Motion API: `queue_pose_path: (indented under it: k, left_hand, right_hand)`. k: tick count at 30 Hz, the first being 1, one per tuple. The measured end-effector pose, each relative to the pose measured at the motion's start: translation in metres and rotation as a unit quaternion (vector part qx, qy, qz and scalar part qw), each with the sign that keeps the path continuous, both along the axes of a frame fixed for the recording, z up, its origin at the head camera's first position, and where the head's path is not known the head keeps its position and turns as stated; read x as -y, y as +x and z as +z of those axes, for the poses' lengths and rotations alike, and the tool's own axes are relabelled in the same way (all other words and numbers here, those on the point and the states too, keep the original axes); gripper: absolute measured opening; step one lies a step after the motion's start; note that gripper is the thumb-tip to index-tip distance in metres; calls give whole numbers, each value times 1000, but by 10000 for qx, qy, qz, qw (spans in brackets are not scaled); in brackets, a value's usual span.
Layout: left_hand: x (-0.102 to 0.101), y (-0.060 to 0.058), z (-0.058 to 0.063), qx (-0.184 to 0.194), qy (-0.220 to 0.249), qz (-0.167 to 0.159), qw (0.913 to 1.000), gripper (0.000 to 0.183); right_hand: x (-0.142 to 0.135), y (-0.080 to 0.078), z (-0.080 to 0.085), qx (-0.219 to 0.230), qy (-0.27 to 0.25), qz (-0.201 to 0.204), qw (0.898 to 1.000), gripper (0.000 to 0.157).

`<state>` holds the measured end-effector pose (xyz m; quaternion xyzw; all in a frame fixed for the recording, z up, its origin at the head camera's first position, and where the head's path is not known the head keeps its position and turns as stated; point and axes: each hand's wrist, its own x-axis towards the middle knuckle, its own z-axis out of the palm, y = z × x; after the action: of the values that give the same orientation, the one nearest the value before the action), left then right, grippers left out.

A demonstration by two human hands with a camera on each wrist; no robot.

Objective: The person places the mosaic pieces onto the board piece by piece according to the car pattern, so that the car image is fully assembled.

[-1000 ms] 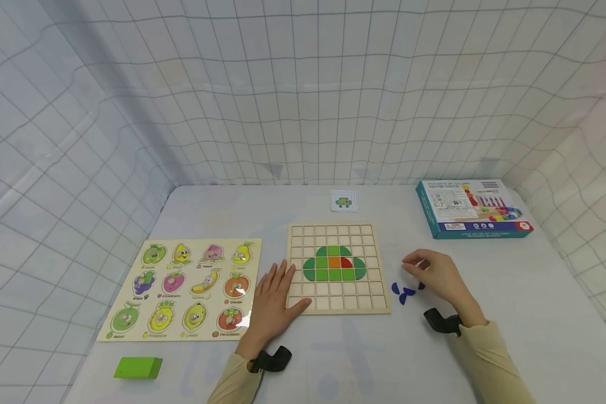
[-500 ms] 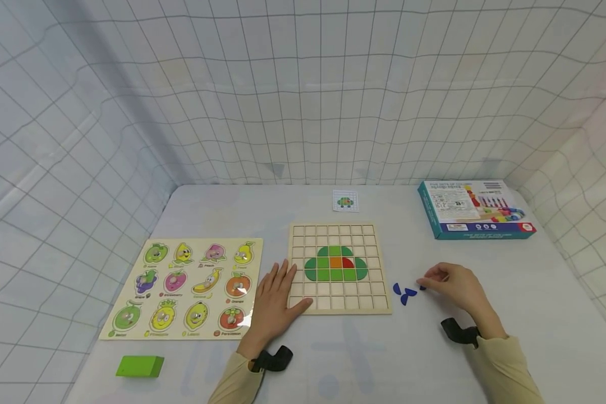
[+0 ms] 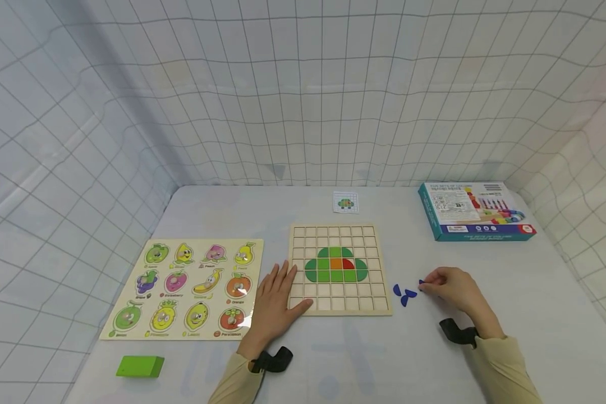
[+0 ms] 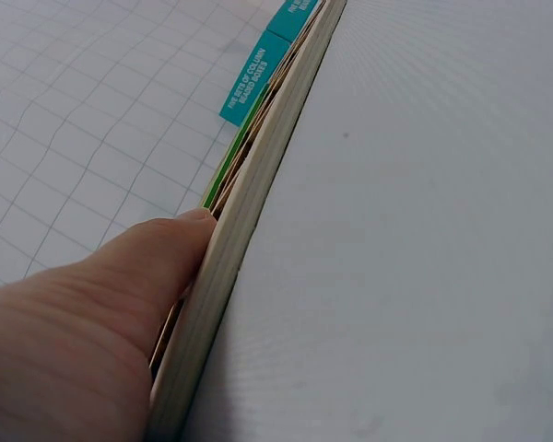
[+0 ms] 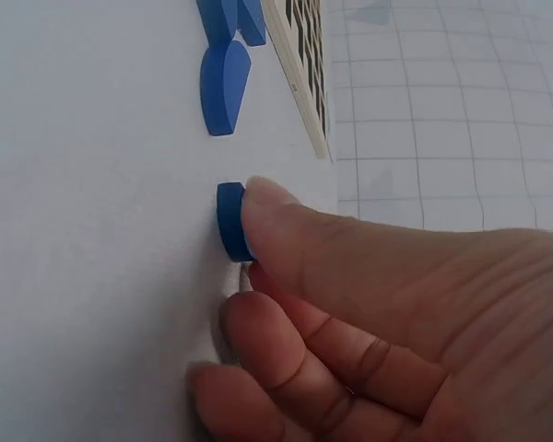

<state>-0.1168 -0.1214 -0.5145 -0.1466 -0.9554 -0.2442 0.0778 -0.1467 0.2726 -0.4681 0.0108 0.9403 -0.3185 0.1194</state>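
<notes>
My right hand is low over the table, right of the wooden grid board. Thumb and fingers pinch a small blue half-round piece, whose far side the thumb hides in the right wrist view. Several similar blue half-round pieces lie between this hand and the board. Green, orange and red pieces fill the board's middle cells in a car-like shape. My left hand lies with spread fingers at the board's left edge. Its thumb rests over the near rim in the left wrist view.
A fruit knob puzzle lies at the left, partly beside my left hand, with a green block in front. Behind the board is a small pattern card. A toy box stands at the back right. Gridded white cloth rises behind the table.
My right hand has come down and to the right onto the separate blue half-round piece and now pinches it. My left hand stays on the board's edge.
</notes>
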Motion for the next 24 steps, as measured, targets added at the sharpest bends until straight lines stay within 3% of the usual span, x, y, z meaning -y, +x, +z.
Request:
queue_pose_path:
  k: [13, 24]
  left_hand:
    - [1, 0, -3, -47, -40, 35, 10000, 80]
    - [0, 0, -1, 63, -88, 16, 9999, 80]
  right_hand:
    - [6, 0, -5, -20, 55, -132, 9999, 33]
    - [6, 3, -6, -107, -140, -132, 9998, 24]
